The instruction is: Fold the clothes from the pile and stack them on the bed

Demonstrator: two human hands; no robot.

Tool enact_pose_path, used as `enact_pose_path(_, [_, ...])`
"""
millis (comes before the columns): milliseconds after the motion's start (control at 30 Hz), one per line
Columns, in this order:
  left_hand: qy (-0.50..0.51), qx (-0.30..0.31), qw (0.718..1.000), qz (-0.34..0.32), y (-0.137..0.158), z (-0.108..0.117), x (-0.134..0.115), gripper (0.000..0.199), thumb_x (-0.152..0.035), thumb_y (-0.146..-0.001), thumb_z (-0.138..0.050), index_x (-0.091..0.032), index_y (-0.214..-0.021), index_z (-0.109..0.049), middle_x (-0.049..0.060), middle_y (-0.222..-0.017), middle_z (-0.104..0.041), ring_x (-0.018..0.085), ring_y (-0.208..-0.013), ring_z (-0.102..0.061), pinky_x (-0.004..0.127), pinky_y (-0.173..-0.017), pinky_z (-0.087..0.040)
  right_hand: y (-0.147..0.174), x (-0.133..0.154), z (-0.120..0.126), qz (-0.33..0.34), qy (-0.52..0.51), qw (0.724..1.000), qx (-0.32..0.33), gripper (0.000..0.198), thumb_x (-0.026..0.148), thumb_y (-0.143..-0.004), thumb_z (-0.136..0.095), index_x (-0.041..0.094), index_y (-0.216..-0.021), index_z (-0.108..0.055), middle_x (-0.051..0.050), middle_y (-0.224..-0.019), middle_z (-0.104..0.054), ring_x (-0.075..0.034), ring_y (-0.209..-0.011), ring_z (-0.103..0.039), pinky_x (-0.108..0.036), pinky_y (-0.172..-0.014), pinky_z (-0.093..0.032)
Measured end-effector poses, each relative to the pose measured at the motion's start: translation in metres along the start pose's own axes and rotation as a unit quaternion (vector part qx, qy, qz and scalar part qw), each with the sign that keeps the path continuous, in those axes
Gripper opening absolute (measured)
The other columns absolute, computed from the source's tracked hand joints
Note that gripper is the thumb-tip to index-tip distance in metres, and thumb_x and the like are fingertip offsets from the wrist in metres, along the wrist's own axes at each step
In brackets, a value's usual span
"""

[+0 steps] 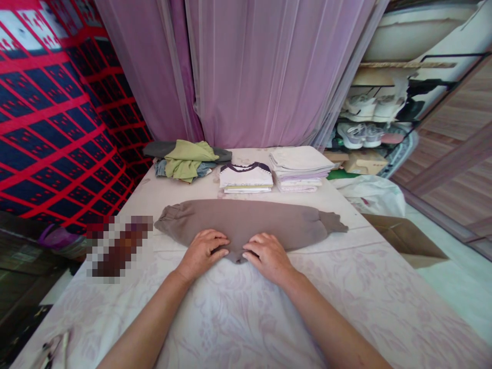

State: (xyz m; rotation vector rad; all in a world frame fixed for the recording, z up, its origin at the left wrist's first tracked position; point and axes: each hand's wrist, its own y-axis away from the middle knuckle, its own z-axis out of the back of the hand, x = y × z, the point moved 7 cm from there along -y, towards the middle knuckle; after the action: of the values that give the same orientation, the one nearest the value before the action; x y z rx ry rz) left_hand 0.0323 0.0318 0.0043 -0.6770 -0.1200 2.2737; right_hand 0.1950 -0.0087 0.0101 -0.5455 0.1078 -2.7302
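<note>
A pair of grey-brown sweatpants (246, 220) lies folded lengthwise across the cloth-covered surface, its gathered waistband to the left and its ribbed cuff to the right. At the near edge the fabric comes to a point, with one hand on either side of it. My left hand (203, 249) pinches the edge left of the point, fingers on top and thumb toward me. On the other side, my right hand (267, 254) grips the edge in the same way. A small gap separates the two hands.
Behind the sweatpants are a heap of loose clothes (188, 158), a folded white shirt (246, 175) on a small stack, and a stack of folded pale cloths (300, 166). A pixelated patch covers something at left. A shoe rack (374, 120) and a cardboard box (403, 238) stand at right.
</note>
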Motion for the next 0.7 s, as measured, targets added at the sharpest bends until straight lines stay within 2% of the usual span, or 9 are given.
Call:
enact_pose_path(133, [0.018,-0.002,1.000,0.005,-0.001,0.002,-0.002,0.023,-0.042,-0.088,-0.058,-0.026,-0.098,-0.071,0.005,-0.104,-0.070,0.020,-0.100,-0.061,0.038,-0.092,-0.043,0.001,-0.002,-0.002,0.001,-0.023,0.999,-0.034,0.013,0.030,-0.088,-0.060,0.026,-0.084,-0.072,-0.001,-0.087,-0.068,-0.016,-0.084,-0.057,-0.030,-0.075,-0.037])
enact_pose_path(367, [0.026,0.061,0.998,0.008,-0.005,0.009,-0.004,0.039,-0.050,-0.088,-0.054,-0.028,-0.118,-0.064,0.005,-0.118,-0.066,0.022,-0.113,-0.056,0.040,-0.098,-0.040,-0.008,-0.010,0.016,0.014,-0.066,0.992,-0.109,0.012,0.027,-0.088,-0.060,0.025,-0.084,-0.071,0.000,-0.085,-0.068,-0.014,-0.081,-0.058,-0.027,-0.074,-0.039])
enact_pose_path(600, [0.046,0.092,0.994,0.029,-0.023,0.012,-0.002,0.041,-0.049,-0.089,-0.052,-0.024,-0.119,-0.063,0.006,-0.116,-0.067,0.022,-0.110,-0.058,0.036,-0.097,-0.041,-0.025,-0.005,0.036,0.065,-0.020,0.986,-0.153,0.014,0.028,-0.089,-0.059,0.026,-0.085,-0.072,-0.001,-0.087,-0.068,-0.015,-0.082,-0.055,-0.029,-0.074,-0.037])
enact_pose_path(700, [0.073,0.113,0.991,0.024,-0.031,0.010,-0.003,0.041,-0.047,-0.093,-0.044,-0.023,-0.118,-0.064,0.005,-0.115,-0.068,0.021,-0.108,-0.059,0.033,-0.097,-0.041,-0.028,-0.003,0.043,0.088,0.006,0.981,-0.171,0.015,0.029,-0.089,-0.058,0.026,-0.086,-0.072,-0.002,-0.086,-0.068,-0.016,-0.082,-0.054,-0.029,-0.073,-0.036])
